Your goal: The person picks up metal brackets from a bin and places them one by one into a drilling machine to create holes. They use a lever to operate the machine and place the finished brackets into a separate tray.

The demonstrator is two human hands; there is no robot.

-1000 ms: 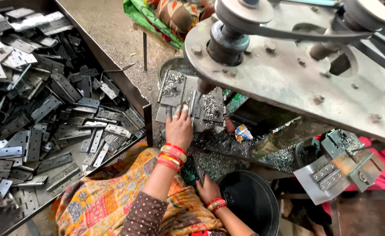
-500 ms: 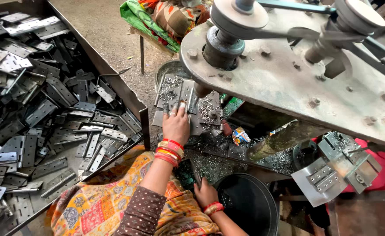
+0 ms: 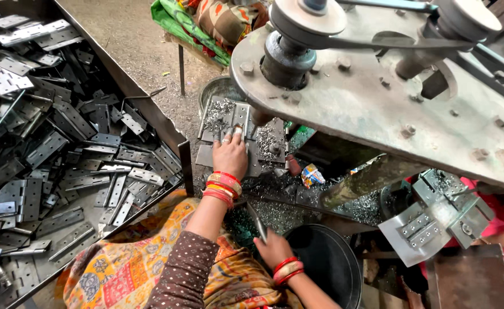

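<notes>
While the scene is seen from the head camera alone, the left hand [image 3: 230, 153] is laid flat, fingers spread and unclenched, on a grey metal plate [image 3: 246, 134] that rests on the press bed directly beneath the large steel machine plate [image 3: 378, 109]. Nothing is clasped in that hand; the plate is only pressed by the fingertips, and metal shavings [image 3: 220, 109] are scattered on it just beside the fingers. Red and gold bangles [image 3: 222, 187] are worn on that wrist. Lower, nearer the body than the metal plate, the right hand [image 3: 275, 249] is closed round a thin metal rod [image 3: 256, 222], which is tilted up toward the press bed. A round black bin [image 3: 332, 269] is found just beside that hand. Well apart from the metal plate, on its far left, a heap of grey hinges [image 3: 63, 149] is held in a long tray [image 3: 149, 109]. A patterned orange cloth [image 3: 126, 263] is spread below the tray.
</notes>
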